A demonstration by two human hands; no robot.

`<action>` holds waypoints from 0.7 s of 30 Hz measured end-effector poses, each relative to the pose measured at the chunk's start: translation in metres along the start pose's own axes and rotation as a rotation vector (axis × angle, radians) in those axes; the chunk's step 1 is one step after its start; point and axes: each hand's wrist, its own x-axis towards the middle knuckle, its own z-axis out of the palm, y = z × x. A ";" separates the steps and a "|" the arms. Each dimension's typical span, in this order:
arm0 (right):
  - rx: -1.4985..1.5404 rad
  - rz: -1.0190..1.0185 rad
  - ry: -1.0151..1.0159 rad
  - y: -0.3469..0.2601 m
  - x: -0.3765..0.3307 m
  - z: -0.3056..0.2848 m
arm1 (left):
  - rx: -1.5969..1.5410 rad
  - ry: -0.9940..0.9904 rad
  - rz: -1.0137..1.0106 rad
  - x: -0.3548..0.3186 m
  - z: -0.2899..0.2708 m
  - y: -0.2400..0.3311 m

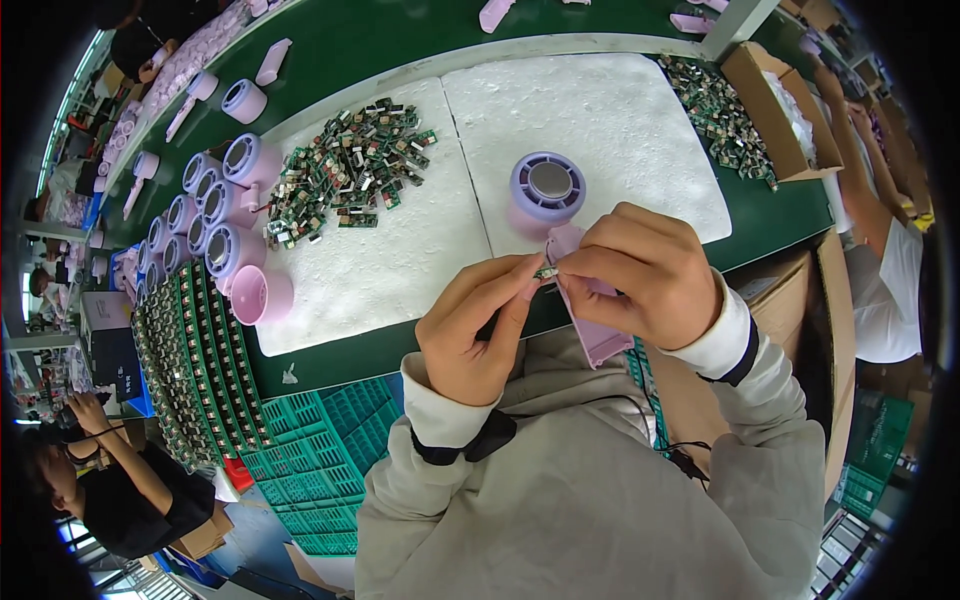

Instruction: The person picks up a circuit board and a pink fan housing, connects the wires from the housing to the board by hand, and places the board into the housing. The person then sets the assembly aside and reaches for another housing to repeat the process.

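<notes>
Between its thumb and fingertips my left hand pinches a small green circuit board. My right hand is closed round a long pink plastic handle housing, its fingertips meeting the board at the housing's edge. Just beyond the hands, a round pink fan-like body with a purple slotted rim and grey disc stands on the white foam mat. Whether the housing joins that body is hard to tell, since my right fingers cover part of it.
Loose circuit boards are heaped on the mat's left part. Several round pink bodies and panels of boards stand at the left. Another board pile and a cardboard box lie far right. Green crates stand below the bench.
</notes>
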 end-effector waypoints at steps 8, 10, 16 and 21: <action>-0.087 -0.091 -0.081 0.003 0.002 -0.010 | 0.086 -0.034 0.074 0.000 0.000 0.003; -0.060 -0.075 -0.055 0.002 0.001 -0.008 | 0.116 -0.035 0.071 -0.001 0.000 0.004; 0.235 0.364 0.110 -0.022 -0.008 0.018 | 0.216 0.085 0.086 -0.010 0.012 0.004; 0.258 0.398 0.169 -0.026 -0.013 0.030 | 0.350 0.183 0.174 -0.020 0.027 -0.003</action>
